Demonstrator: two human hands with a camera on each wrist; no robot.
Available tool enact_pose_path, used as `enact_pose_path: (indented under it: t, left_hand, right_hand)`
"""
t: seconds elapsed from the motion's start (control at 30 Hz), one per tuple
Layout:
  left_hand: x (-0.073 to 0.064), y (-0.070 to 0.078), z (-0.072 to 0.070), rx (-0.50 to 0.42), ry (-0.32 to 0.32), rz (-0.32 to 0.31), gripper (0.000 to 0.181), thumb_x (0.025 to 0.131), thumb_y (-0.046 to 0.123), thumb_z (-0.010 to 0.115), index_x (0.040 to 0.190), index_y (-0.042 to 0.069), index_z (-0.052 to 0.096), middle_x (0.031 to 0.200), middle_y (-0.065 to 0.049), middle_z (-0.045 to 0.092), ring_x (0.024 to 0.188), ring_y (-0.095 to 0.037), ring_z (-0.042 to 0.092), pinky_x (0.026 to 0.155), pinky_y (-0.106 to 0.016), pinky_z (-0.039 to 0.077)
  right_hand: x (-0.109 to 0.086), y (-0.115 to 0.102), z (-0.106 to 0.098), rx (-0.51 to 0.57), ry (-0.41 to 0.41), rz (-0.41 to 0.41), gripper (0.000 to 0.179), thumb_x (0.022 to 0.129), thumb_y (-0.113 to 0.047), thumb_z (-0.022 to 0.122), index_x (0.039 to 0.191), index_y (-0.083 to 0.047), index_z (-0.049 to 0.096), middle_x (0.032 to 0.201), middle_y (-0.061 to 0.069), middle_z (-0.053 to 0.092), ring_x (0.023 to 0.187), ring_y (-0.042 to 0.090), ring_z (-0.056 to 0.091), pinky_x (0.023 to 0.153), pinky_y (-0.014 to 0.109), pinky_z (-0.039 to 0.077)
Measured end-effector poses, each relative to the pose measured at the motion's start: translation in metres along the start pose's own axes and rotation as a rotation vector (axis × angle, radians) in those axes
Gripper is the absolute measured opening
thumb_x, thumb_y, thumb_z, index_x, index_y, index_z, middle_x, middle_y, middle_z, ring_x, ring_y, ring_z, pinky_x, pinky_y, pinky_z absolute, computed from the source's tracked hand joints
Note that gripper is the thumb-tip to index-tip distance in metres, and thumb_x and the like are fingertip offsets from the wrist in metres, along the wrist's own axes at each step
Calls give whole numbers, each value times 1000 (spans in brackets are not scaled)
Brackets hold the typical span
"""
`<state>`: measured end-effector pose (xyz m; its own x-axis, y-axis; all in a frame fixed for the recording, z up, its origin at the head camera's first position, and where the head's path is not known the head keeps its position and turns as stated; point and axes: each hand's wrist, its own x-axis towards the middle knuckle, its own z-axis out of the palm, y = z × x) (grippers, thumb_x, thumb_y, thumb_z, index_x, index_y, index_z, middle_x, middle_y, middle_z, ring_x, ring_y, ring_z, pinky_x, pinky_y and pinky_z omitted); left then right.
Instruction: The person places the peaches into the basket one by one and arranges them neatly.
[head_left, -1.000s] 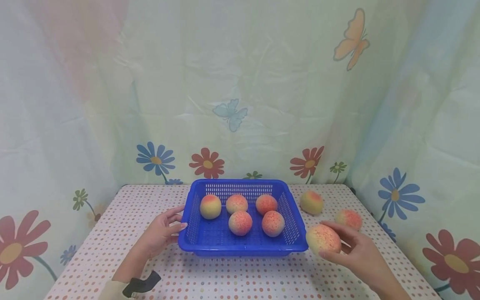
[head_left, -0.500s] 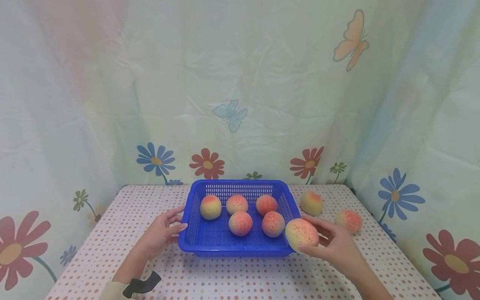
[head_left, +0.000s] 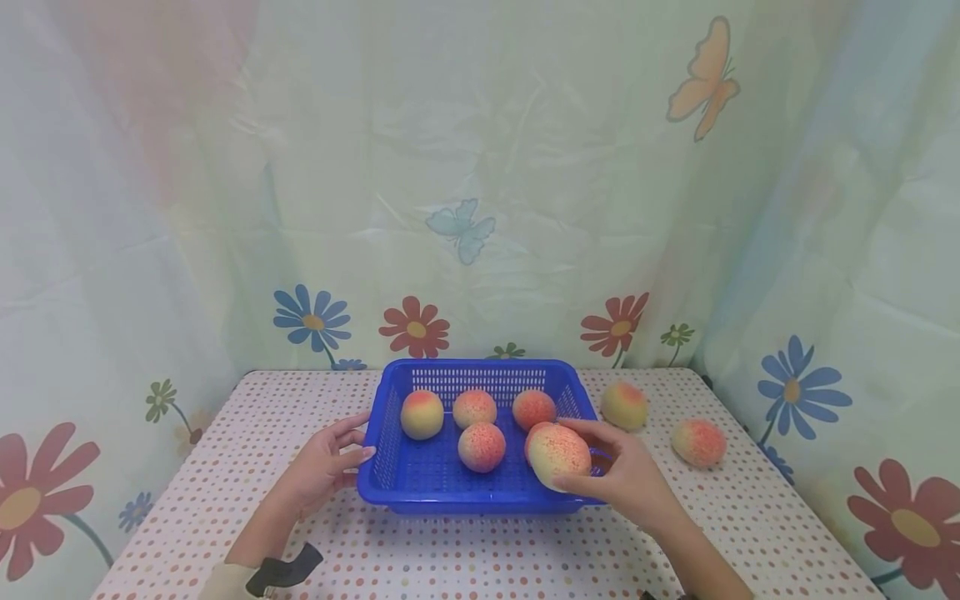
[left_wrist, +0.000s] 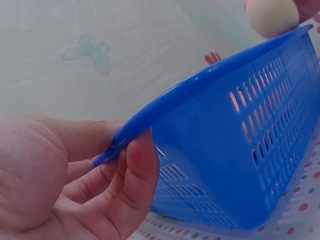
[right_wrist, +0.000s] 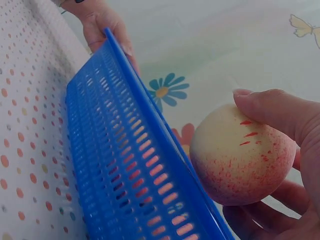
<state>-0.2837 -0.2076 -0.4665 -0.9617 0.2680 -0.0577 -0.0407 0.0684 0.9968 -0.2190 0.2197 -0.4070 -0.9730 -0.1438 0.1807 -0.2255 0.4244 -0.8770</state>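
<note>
A blue plastic basket [head_left: 480, 498] with slotted walls stands on the table, several peaches lying in it. My left hand [head_left: 330, 458] pinches the basket's left rim between thumb and fingers, as the left wrist view shows close up. My right hand [head_left: 622, 475] grips a yellow-and-red peach [head_left: 559, 458] over the basket's right front part. In the head view that held peach partly hides another peach [head_left: 534, 433] behind it. The right wrist view shows the thumb on the held peach's pale side and the other fingers beneath it, above the rim.
Two more peaches lie on the table right of the basket: a yellowish one [head_left: 624, 406] near its wall and a redder one [head_left: 699, 442] farther right. A dotted cloth [head_left: 420, 558] covers the table. Behind hangs a curtain [head_left: 337, 167] with flowers and butterflies.
My right hand has carried the peach leftward, from beside the basket's right edge to over its inside. My left hand and the basket have stayed in place.
</note>
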Motion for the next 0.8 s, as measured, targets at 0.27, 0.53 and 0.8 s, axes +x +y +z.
enact_pose_path:
  t: [0.27, 0.53, 0.8]
  left_hand:
    - [1, 0, -1, 8, 9, 3, 75, 97, 21, 72, 160, 11, 32, 126, -23, 60, 105, -25, 70, 88, -41, 63]
    - [0, 1, -1, 8, 1, -1, 76, 97, 22, 72, 160, 12, 31, 127, -22, 60, 106, -26, 70, 89, -43, 63]
    - [0, 1, -1, -18, -17, -8, 74, 98, 20, 71, 160, 10, 31, 125, -21, 60, 106, -26, 70, 90, -43, 63]
  right_hand:
    - [23, -6, 26, 72, -55, -35, 69, 74, -24, 93, 136, -13, 64, 134, 7, 68, 109, 19, 69, 90, 26, 60]
    - [44, -11, 58, 86, -126, -56, 70, 75, -26, 92, 137, -13, 63, 130, 8, 69, 107, 22, 68, 89, 31, 61]
    - [61, -19, 90, -3, -127, -79, 71, 72, -30, 94, 137, -22, 66, 121, 0, 72, 108, 22, 68, 86, 28, 60]
